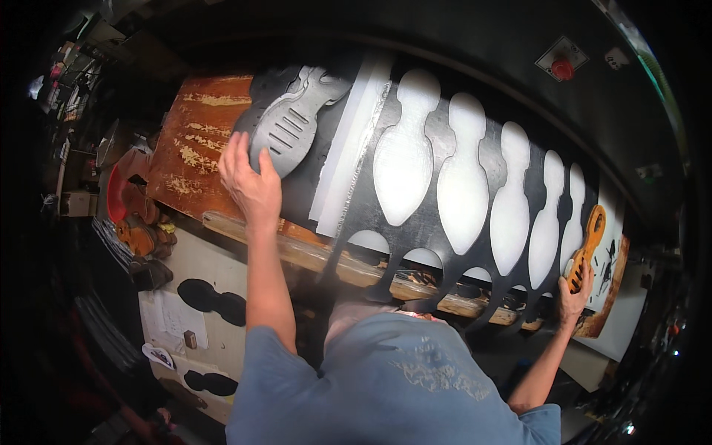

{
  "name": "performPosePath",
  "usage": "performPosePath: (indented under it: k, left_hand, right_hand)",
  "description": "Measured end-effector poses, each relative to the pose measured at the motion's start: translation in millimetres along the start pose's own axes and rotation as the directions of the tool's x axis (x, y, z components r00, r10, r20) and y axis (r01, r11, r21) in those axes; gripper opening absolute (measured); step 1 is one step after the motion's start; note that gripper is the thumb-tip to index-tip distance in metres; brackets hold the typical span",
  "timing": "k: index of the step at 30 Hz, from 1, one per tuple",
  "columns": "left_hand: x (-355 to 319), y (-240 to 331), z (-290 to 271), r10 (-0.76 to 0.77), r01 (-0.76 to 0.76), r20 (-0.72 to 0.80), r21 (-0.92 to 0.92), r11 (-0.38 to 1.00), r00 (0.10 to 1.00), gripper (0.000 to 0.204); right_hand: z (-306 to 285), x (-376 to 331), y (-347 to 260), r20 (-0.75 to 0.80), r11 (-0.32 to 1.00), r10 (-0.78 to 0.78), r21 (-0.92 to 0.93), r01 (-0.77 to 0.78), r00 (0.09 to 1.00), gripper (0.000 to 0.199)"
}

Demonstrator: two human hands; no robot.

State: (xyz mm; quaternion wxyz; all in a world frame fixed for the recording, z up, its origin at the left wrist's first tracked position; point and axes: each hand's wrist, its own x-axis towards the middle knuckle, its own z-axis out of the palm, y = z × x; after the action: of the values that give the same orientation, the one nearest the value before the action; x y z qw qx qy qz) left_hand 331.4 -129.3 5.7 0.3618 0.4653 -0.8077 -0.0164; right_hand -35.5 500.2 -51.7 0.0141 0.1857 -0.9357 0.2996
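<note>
My left hand [252, 182], fingers spread and thumb apart, is at the near end of grey sole-shaped pieces [285, 133] with several slots, which lie partly over one another. At the far right, my right hand [575, 297] grips the lower end of an orange sole-shaped cutting die [588, 252] with slots in its wide part. That die stands at the right end of a black sheet [445, 122]. A row of sole-shaped holes in the sheet shows a white surface [402, 174] beneath. Part of the right fingers is hidden behind the die.
A worn brown board [196, 148] lies left of the sheet. Above hangs a dark machine beam with a red button [563, 70]. Down at left, a pale table [215, 267] bears black sole pieces [211, 300] and paper. Cut strips of the sheet hang over the wooden front edge [297, 252].
</note>
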Motion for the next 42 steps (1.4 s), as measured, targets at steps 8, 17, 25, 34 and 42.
performPosePath:
  k: [8, 17, 25, 34, 42]
  left_hand:
    - [34.8, -49.9, 29.8, -0.193, 0.195, 0.255, 0.019, 0.981, 0.947, 0.090]
    - [31.5, 51.1, 22.4, 0.116, -0.099, 0.163, -0.108, 0.989, 0.980, 0.069]
    - [-73.7, 297.7, 80.9, 0.525, 0.238, 0.561, -0.794, 0.560, 0.640, 0.068]
    - [-143.5, 410.4, 92.7, 0.474, 0.205, 0.697, -0.654, 0.728, 0.538, 0.080]
    - [-125.8, 393.8, 101.3, 0.275, 0.406, 0.698, -0.641, 0.651, 0.661, 0.076]
  right_hand:
    - [1.4, 2.7, 15.4, 0.001, 0.999, 0.015, -0.031, -0.015, 1.000, 0.084]
    - [1.3, -3.8, -22.8, -0.050, 0.996, 0.059, -0.071, -0.062, 0.997, 0.084]
    - [-1.7, -2.2, -33.7, -0.046, 0.996, 0.055, -0.067, -0.058, 0.997, 0.085]
    - [-2.6, -1.6, -32.2, -0.060, 0.998, 0.037, -0.047, -0.040, 0.998, 0.087]
    - [-2.1, -2.1, -32.4, -0.059, 0.998, 0.056, 0.043, -0.053, 0.997, 0.085]
